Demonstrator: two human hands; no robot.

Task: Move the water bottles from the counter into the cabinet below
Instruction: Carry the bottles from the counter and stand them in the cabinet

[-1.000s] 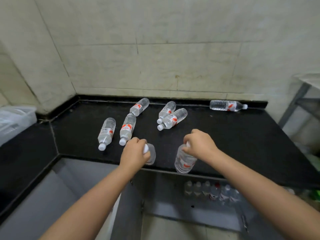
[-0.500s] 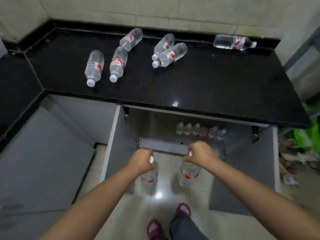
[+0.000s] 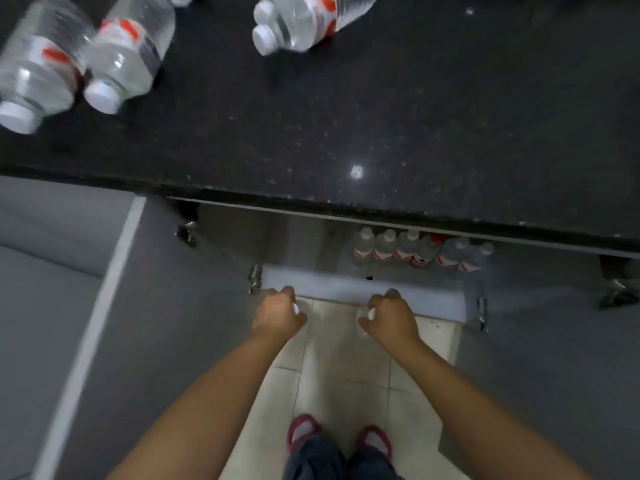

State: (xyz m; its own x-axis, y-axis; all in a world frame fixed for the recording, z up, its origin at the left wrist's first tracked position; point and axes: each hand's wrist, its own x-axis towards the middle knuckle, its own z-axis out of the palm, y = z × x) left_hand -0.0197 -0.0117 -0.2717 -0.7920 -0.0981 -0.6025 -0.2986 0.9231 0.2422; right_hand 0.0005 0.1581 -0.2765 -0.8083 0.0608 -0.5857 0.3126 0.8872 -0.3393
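My left hand [image 3: 277,315] and my right hand [image 3: 391,315] each grip a clear water bottle by its white cap, low in front of the open cabinet [image 3: 346,289]. The bottles' bodies hang below my fists and are mostly hidden. Inside the cabinet, several bottles [image 3: 415,251] stand upright in a row at the back right. On the black counter [image 3: 346,133] above, two bottles [image 3: 86,64] lie side by side at the left. Two more bottles [image 3: 298,22] lie at the top centre, cut off by the frame.
Grey cabinet doors stand open on both sides, the left door [image 3: 156,323] and the right door [image 3: 554,341]. The counter's front edge [image 3: 311,195] overhangs the cabinet opening. My feet in red slippers [image 3: 339,438] stand on the pale tiled floor.
I have bent lower and closer. Both hands carried their bottles from the counter's front edge down to the cabinet's bottom edge.
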